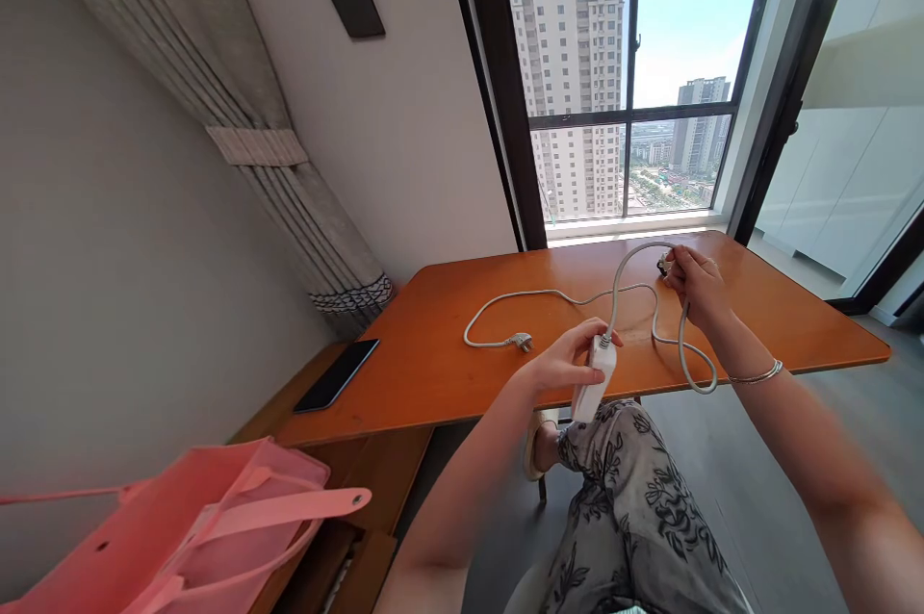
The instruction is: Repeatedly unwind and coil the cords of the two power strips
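Note:
My left hand (570, 356) is closed around a white power strip (596, 373) just over the table's front edge. From the strip's top end a white cord (615, 292) arches up to my right hand (693, 282), whose fingers pinch it above the tabletop. A loop of cord hangs below that hand, past the table edge. The rest winds across the wooden table (425, 354) and ends in a plug (521, 341) lying left of my left hand. Something small and dark shows by my right fingertips; I cannot make out what it is.
A dark tablet or phone (337, 375) lies at the table's left end. A pink bag (217, 527) stands at lower left beside an opened drawer (346, 566). Behind the table is a window (628, 118); a gathered curtain (289, 162) hangs to the left.

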`<state>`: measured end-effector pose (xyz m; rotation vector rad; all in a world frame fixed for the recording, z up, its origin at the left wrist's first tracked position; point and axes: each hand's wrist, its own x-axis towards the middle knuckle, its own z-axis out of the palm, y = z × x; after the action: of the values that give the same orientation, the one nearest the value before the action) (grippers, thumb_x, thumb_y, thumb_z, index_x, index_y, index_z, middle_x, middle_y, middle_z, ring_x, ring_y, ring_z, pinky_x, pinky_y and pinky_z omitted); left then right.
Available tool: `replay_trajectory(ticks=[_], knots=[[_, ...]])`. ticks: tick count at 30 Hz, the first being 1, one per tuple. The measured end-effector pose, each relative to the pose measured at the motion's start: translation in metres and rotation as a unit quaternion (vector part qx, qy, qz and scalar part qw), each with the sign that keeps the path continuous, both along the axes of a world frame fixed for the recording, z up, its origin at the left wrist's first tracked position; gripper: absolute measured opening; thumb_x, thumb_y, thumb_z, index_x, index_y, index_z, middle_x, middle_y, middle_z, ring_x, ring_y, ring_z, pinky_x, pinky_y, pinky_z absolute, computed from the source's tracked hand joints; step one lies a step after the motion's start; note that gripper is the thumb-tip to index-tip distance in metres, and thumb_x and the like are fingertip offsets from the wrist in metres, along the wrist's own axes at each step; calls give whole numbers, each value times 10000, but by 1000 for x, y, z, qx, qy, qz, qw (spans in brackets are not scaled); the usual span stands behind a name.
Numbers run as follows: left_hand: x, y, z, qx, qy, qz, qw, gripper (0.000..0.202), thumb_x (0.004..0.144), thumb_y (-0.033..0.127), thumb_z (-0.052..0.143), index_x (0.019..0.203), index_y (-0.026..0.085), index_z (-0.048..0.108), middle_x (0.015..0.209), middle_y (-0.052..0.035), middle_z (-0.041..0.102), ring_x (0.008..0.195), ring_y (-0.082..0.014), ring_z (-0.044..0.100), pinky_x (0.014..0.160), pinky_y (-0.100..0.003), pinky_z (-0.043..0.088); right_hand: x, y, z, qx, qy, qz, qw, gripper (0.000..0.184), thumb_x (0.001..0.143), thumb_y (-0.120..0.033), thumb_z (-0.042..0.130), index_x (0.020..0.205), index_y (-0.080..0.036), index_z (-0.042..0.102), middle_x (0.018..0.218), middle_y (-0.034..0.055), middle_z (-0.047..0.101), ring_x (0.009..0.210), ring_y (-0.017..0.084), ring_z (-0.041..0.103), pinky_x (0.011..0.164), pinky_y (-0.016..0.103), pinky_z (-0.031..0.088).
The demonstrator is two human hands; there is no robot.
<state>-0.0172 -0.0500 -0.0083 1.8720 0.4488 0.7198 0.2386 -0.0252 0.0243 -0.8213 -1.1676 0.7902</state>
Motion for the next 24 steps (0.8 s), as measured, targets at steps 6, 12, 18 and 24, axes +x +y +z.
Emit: replay_trajectory(ticks=[6,12,18,24], knots=[[30,-24,14,-144,-70,-70,985,488,709,633,737,774,177,575,853,-78,649,825,-218,630,750,-335,487,-26,-12,0,-10,23,19,1000,467,760,-676,696,784,-220,601,547,-89,289,473,78,295,506,253,353],[31,-23,15,-239,-227,18,944,358,777,465,749,878,183,554,536,56,514,505,-125,558,592,-269,463,-30,-17,-14,-45,-25,85,995,419,764,-591,704,896,-205,610,592,-87,351,517,72,351,497,229,338],[20,-16,23,-195,-292,94,932,379,717,422,834,897,169,616,628,47,567,556,-101,586,622,-247,491,-36,-36,-51,-144,-112,191,964,460,779,-444,675,1145,-225,500,704,-84,476,575,101,543,626,302,524],[14,-11,20,-175,-284,124,935,320,751,409,793,864,156,633,706,-2,610,608,-109,580,592,-233,446,-41,-57,-72,-150,-126,162,967,452,806,-460,610,1173,-254,445,732,-88,430,514,86,444,462,228,414]])
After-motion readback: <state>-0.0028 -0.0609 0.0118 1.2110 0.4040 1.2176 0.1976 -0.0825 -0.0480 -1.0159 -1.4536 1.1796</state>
